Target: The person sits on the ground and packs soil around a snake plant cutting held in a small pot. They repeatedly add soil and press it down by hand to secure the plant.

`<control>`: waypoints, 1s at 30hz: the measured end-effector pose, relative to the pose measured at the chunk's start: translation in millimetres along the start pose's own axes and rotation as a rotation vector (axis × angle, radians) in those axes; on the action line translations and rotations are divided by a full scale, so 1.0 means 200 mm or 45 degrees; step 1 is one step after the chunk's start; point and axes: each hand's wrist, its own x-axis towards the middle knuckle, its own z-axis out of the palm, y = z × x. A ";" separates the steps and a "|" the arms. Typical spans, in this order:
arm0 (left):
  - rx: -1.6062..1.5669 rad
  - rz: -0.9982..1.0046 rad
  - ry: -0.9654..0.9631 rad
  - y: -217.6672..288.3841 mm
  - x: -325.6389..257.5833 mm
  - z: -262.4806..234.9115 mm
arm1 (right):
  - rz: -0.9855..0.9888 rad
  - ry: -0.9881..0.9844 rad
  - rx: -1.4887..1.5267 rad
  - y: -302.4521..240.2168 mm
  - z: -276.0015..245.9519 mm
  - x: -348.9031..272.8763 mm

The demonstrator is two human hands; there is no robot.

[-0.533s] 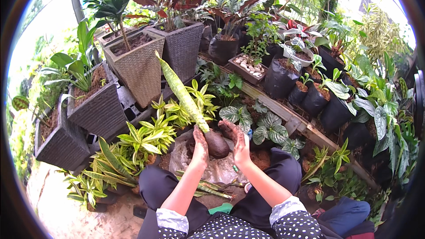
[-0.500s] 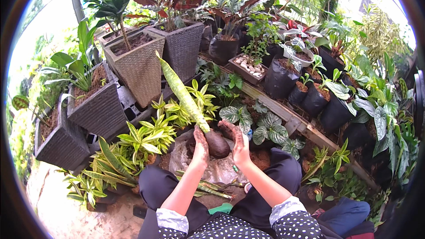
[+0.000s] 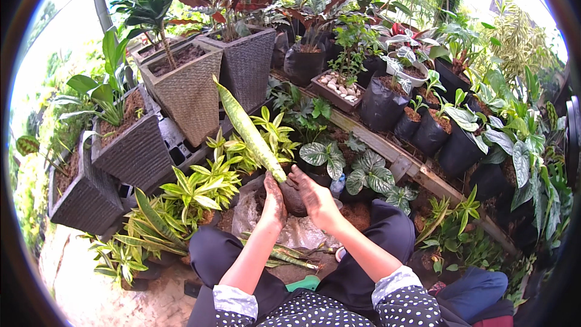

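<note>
Left hand (image 3: 274,204) and right hand (image 3: 316,200), soil-stained and gently curved, cup a dark clump (image 3: 294,204); a mottled green leaf (image 3: 247,129) rises above, leaning left.

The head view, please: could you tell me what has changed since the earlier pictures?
The right hand has moved left, now covering the right of the dark lump and exposing more of the clear bottle. The left hand stays against the lump; the mottled leaf still leans left.

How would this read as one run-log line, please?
left hand: cupped against dark clump | right hand: covering its right side | mottled leaf: between hands, tilted left
</note>
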 end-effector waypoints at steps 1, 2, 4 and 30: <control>0.032 0.033 0.005 0.01 -0.01 0.03 | 0.065 0.047 0.339 0.02 -0.01 0.02; 0.063 0.066 0.011 0.02 -0.03 0.05 | -0.010 0.056 0.397 0.02 -0.04 0.02; 0.133 0.109 0.067 0.06 -0.08 0.12 | -0.016 0.087 0.387 0.04 -0.07 0.02; 0.040 -0.262 -0.187 0.17 -0.11 0.12 | -0.066 0.095 -0.140 -0.06 -0.05 -0.03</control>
